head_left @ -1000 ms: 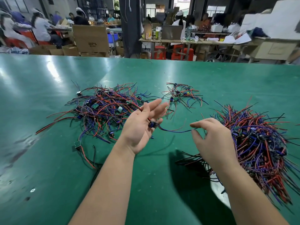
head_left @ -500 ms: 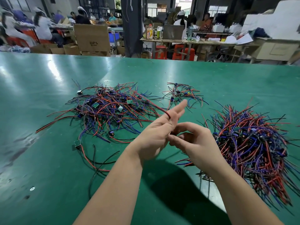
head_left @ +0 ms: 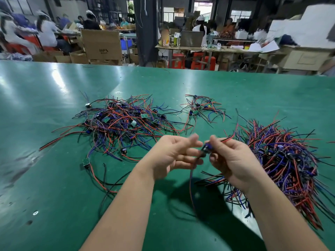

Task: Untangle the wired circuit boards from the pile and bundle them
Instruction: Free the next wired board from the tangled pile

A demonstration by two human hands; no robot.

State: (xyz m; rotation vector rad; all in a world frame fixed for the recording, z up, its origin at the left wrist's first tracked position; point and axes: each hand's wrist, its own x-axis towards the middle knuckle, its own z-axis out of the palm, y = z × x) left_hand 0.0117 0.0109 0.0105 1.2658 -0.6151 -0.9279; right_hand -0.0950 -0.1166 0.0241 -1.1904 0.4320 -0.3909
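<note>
Fingers (head_left: pixel 215 159) of the right hand (head_left: pixel 233 160) curl round a small wired circuit board (head_left: pixel 206 148), gripping it with the thumb on top. The piece is dark with a blue part and is blurred, so its details are not readable. 1 red wire (head_left: pixel 228 139) sticks out past the thumb toward the far right. Another thin wire (head_left: pixel 191 180) hangs down from the piece toward the table.

The left hand (head_left: pixel 172 156) is raised just beside it, palm turned inward and fingertips reaching toward the same piece. These fingertips are smeared by motion, and I cannot tell whether they pinch the board or a wire. Both hands are held above the green table (head_left: pixel 54 187), near its middle.

Beyond the left hand lies the big tangled pile (head_left: pixel 123 124) of red, black, blue and purple wires with small green boards among them. 1 loose board (head_left: pixel 86 161) lies at its near edge, trailing red and black wires. A small cluster (head_left: pixel 201 107) sits farther back, apart from the pile. To the right of the right hand lies a dense heap (head_left: pixel 286 160) of wired boards.

Past the table's far edge stand a cardboard box (head_left: pixel 102 44) and seated people (head_left: pixel 47 33) at benches, all blurred.
</note>
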